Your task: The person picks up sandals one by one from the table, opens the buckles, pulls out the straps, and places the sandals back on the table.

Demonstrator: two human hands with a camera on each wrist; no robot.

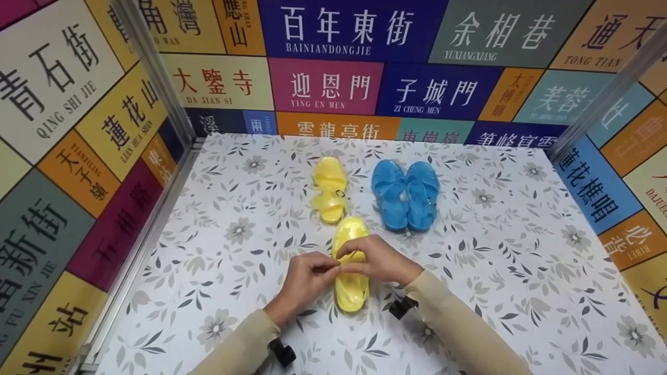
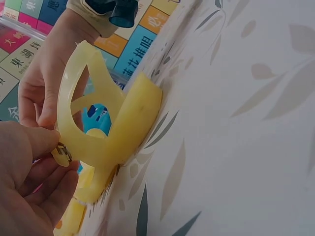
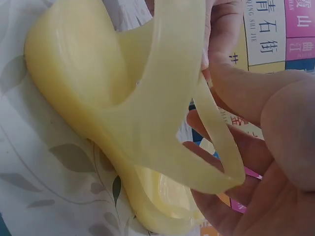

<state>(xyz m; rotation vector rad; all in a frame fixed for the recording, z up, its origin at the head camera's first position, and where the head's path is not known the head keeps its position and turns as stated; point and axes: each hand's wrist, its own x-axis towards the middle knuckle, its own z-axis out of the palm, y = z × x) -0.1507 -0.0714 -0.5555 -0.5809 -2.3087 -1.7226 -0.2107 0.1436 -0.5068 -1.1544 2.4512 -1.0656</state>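
Observation:
A yellow jelly sandal (image 1: 351,298) lies on the table between my hands, its toe and heel in line with my view. From the left, my left hand (image 1: 306,276) pinches the side of its strap, where a small metal buckle (image 2: 64,150) shows in the left wrist view. My right hand (image 1: 384,263) reaches over from the right, thumb and fingers curled at the same strap (image 3: 216,132). In the right wrist view the strap's loop passes in front of those fingers. The exact hold of the right fingertips is partly hidden.
A second yellow sandal (image 1: 329,174) lies just beyond the first. To its right a pair of blue sandals (image 1: 390,179) stands side by side. The tabletop (image 1: 250,192) has a leaf-and-flower pattern, and panels with printed signs (image 1: 323,86) rise behind and at both sides.

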